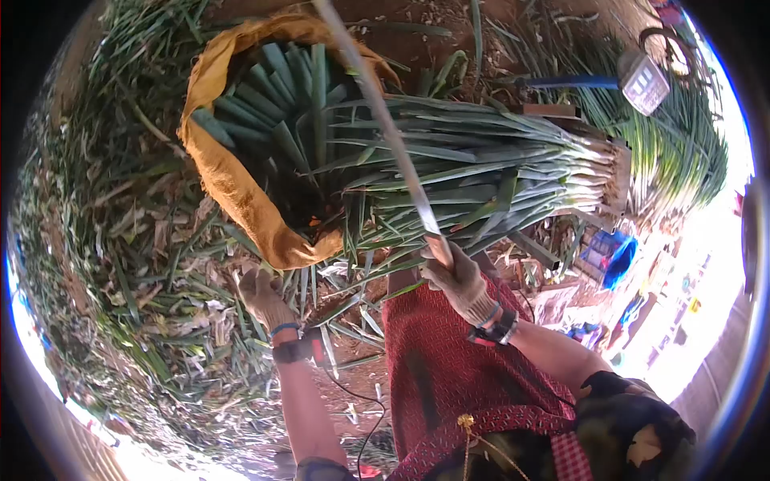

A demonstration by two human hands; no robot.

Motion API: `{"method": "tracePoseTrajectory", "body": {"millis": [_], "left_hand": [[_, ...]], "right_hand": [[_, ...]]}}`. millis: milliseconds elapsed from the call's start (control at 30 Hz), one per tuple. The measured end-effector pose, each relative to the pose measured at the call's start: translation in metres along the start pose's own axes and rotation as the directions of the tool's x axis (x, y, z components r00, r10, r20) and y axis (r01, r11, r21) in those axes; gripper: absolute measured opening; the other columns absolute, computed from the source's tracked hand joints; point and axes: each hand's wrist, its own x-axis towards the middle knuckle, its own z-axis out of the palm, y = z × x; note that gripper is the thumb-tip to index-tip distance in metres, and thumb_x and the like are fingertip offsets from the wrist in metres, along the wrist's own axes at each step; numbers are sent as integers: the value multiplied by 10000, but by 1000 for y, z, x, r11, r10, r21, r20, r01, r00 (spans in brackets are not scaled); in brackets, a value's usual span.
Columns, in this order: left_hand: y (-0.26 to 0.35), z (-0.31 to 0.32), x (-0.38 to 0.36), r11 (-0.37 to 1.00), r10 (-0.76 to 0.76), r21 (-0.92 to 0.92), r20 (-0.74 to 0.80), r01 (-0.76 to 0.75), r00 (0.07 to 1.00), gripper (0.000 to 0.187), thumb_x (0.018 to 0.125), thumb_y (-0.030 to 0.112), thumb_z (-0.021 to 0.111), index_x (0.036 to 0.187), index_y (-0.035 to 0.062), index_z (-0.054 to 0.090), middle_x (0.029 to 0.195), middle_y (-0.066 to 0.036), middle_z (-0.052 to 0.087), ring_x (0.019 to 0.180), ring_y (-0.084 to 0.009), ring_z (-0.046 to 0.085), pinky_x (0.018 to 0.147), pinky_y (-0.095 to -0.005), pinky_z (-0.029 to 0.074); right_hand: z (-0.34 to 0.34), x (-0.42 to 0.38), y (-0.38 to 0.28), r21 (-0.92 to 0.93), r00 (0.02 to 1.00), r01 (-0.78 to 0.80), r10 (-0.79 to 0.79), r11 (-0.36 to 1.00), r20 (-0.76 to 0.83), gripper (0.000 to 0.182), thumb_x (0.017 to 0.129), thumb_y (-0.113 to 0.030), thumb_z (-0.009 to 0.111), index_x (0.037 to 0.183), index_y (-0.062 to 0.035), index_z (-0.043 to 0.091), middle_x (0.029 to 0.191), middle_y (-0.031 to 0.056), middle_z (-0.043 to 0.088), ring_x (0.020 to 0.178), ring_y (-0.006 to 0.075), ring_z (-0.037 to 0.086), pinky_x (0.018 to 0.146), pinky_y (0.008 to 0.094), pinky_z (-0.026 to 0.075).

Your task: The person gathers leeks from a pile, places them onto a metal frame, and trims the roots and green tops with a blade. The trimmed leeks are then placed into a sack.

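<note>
My right hand (461, 276), in a knitted glove, grips the handle of a long-bladed knife (393, 132). Its narrow blade slants up and away, passing over the green onions. A thick bundle of green onions (481, 160) lies crosswise on a low stand (618, 172), white root ends to the right and green tops to the left. Left of them an orange sack (233, 180) gapes, with cut green tops (273, 92) inside. Below the sack's near edge, over loose leaves, is my gloved left hand (263, 297). Its fingers are curled; what they hold, if anything, is hidden.
Leaf trimmings (120, 264) cover the ground on the left. More green onions (674, 136) are heaped at the far right, near a hanging scale-like device (642, 82) with a blue bar. A blue container (613, 258) stands right of my right hand.
</note>
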Motion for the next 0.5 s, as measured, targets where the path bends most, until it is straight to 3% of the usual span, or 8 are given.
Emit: {"method": "tracePoseTrajectory", "body": {"millis": [100, 133, 167, 200, 267, 333, 400, 500], "left_hand": [[35, 27, -17, 973, 196, 130, -34, -190, 980, 232, 955, 103, 608, 1173, 29, 579, 1094, -76, 600, 866, -126, 582, 670, -278, 520], [43, 36, -20, 924, 319, 214, 21, -316, 948, 242, 958, 102, 608, 1188, 33, 577, 1086, -72, 602, 875, -133, 582, 687, -281, 517], [49, 45, -21, 853, 430, 287, 85, -436, 899, 254, 960, 100, 608, 1204, 37, 575, 1078, -69, 603, 884, -140, 582, 705, -284, 514], [46, 58, -16, 850, 448, 228, 159, -474, 880, 276, 950, 105, 628, 1213, 33, 587, 1046, -69, 600, 873, -151, 589, 756, -294, 507], [86, 104, -57, 822, 457, 190, 344, -537, 820, 270, 937, 106, 647, 1192, 29, 607, 1062, -86, 619, 872, -173, 611, 772, -313, 518], [62, 150, -74, 766, 499, 81, 550, -638, 670, 303, 906, 136, 700, 1183, 38, 629, 1049, -100, 644, 887, -199, 646, 782, -329, 536], [66, 200, -130, 490, 475, 79, 811, -868, 341, 445, 829, 283, 797, 1170, 43, 645, 1109, -141, 652, 942, -278, 677, 832, -396, 550], [46, 266, -212, 435, 192, 117, 957, -893, 218, 529, 822, 405, 763, 1199, 58, 633, 1268, -183, 582, 1183, -377, 561, 957, -528, 461]], "right_hand": [[-37, -12, -13, 78, 991, -102, 109, 992, -82, 487, 922, -86, 681, 1366, -9, 499, 1134, 69, 669, 760, 86, 642, 665, 204, 545], [-47, -8, -5, -265, 980, -25, -29, 964, -196, 491, 932, -113, 688, 1364, -9, 481, 1146, 68, 663, 854, 99, 639, 739, 227, 554], [-65, -10, -4, -657, 963, -47, -142, 752, -231, 431, 950, -105, 659, 1335, -7, 492, 1133, 70, 664, 928, 89, 619, 790, 236, 553], [-82, -5, 13, -227, 945, 45, -115, 973, -306, 388, 963, -115, 636, 1313, -10, 507, 1089, 54, 658, 907, 97, 618, 783, 246, 545], [-111, -14, 25, 78, 915, 152, -110, 985, -387, 334, 983, -132, 599, 1286, -11, 529, 998, 25, 636, 841, 98, 603, 732, 252, 521], [-128, -43, -3, -277, 898, 107, -212, 955, -386, 313, 996, -147, 569, 1274, -5, 541, 903, -2, 603, 750, 83, 576, 645, 244, 491], [-135, -52, -18, -210, 884, 67, -156, 975, -441, 305, 1002, -156, 556, 1265, -3, 545, 829, -20, 559, 663, 62, 517, 567, 230, 433], [-140, -55, -22, -119, 849, 135, -177, 984, -498, 303, 999, -174, 552, 1248, -2, 550, 734, -37, 513, 564, 31, 434, 479, 207, 360]]}}
